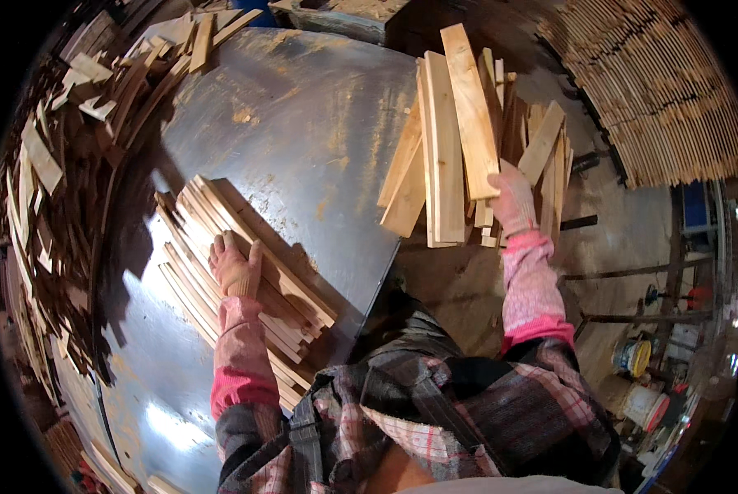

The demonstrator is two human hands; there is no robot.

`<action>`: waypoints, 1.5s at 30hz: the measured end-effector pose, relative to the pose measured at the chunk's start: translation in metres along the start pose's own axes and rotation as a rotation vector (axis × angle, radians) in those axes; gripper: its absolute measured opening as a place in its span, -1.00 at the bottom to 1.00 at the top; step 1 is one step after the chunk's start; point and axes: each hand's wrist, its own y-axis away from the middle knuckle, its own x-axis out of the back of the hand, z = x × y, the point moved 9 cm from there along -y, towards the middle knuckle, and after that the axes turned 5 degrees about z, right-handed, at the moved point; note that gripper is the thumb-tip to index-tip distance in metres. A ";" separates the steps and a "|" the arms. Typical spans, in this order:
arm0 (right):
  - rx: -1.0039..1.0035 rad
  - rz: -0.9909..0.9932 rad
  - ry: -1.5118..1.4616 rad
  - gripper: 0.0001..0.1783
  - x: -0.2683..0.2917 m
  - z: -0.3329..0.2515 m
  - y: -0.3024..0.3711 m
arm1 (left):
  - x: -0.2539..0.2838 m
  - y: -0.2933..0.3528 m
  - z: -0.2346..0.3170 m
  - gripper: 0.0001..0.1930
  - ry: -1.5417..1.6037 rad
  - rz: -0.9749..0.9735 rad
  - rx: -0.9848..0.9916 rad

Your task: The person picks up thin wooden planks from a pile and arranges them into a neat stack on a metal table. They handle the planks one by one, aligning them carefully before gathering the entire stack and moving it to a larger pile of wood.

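My right hand (514,200), in a pale glove, grips the near end of a flat wooden board (470,111). That board lies over or just above a stack of light wooden boards (441,156) at the right edge of the metal table; whether it touches them I cannot tell. My left hand (235,268), gloved too, rests with fingers spread on a bundle of long wooden strips (208,210). These strips lie slantwise on the metal tabletop (287,107), side by side and partly on top of each other. The left palm and forearm hide part of the bundle.
A big heap of scrap wood (72,214) runs along the table's left side. More short boards (544,144) stand right of the stack. At the upper right is a large pile of stacked slats (649,90). Buckets (631,357) stand on the floor at right.
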 end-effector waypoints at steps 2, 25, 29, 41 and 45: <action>-0.145 0.016 -0.320 -0.65 -0.007 -0.013 0.012 | 0.009 0.000 0.008 -0.25 0.019 -0.030 -0.018; 0.076 -0.410 -0.852 -0.56 -0.164 -0.206 0.051 | -0.006 0.002 0.004 -0.15 -0.043 0.020 -0.018; 0.007 -0.465 -0.767 -0.60 -0.145 -0.230 0.047 | -0.002 0.004 -0.004 -0.17 -0.050 0.041 0.000; -0.023 -0.701 0.152 -0.14 -0.209 -0.257 0.060 | -0.004 0.004 0.000 -0.20 -0.077 0.048 0.010; -0.021 -0.782 0.209 -0.07 -0.209 -0.278 0.070 | 0.000 0.005 0.000 -0.24 -0.037 0.071 -0.016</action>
